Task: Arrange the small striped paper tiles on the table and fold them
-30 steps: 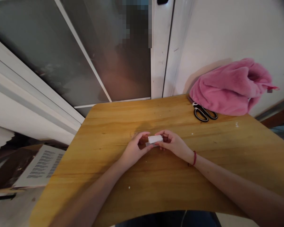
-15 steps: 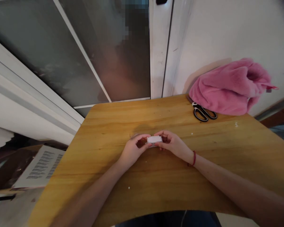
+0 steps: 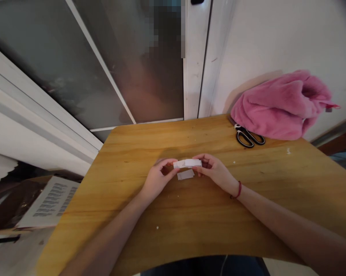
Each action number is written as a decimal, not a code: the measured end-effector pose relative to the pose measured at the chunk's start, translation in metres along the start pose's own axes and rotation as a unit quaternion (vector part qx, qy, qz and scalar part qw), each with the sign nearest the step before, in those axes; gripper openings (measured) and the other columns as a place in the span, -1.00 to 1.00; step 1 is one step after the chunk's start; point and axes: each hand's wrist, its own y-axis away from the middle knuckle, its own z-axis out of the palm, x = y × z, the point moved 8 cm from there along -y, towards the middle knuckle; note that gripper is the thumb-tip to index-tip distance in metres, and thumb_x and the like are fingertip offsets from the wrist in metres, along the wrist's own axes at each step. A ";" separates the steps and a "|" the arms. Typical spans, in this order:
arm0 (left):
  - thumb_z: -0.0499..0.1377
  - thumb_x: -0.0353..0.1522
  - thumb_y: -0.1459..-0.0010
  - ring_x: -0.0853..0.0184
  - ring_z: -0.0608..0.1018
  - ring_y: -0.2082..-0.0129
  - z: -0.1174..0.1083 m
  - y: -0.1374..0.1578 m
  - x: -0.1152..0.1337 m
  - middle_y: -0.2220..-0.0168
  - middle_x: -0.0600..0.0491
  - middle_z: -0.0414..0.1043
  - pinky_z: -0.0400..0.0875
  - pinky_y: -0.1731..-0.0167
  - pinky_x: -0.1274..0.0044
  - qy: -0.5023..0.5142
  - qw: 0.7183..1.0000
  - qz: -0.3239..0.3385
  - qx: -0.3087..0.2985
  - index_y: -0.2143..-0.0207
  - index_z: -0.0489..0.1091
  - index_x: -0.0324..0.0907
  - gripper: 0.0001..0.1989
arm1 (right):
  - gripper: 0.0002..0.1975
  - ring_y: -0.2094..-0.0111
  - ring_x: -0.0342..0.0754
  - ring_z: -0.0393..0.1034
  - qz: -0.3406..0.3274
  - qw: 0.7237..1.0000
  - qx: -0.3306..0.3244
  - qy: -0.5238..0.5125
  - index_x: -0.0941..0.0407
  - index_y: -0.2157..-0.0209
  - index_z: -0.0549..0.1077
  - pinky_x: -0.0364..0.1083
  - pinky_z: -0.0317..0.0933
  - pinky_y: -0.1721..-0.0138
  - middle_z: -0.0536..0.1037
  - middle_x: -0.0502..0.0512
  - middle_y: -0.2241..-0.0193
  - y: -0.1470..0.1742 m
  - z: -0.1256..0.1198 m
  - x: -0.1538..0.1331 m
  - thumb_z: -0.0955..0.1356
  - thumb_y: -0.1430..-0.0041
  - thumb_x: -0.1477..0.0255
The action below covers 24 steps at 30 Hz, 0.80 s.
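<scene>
My left hand point(image 3: 160, 173) pinches a small white paper slip point(image 3: 178, 164) between thumb and fingers. A small stack of white paper slips point(image 3: 193, 163) is gripped at its right end by my right hand point(image 3: 215, 170). The slip and the stack overlap a little where they meet, just above the table. Below them, more white slips point(image 3: 186, 174) lie flat on the wood. Whether the slips carry any print is too small to tell.
The wooden table point(image 3: 127, 226) bears a few tiny white scraps. Black-handled scissors point(image 3: 246, 138) lie at the back right, partly under a pink plush cloth point(image 3: 279, 105). A glass sliding door point(image 3: 158, 88) stands behind. An opened cardboard box point(image 3: 46, 203) is at the left.
Both hands have risen slightly away from the table. A slip in my left hand has slid left from the stack in my right. The slips lying below have come into view.
</scene>
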 end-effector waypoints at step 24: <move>0.25 -0.26 0.01 0.25 0.37 0.11 0.008 0.004 0.017 0.18 0.04 0.38 0.25 0.06 0.37 -0.081 0.995 0.052 -0.022 0.15 0.39 -0.04 -0.68 | -0.67 0.53 -0.22 0.29 -0.009 1.000 -0.003 0.008 0.10 0.24 0.36 -0.16 0.27 0.49 0.48 0.04 0.35 0.002 0.003 0.001 0.43 0.08 0.34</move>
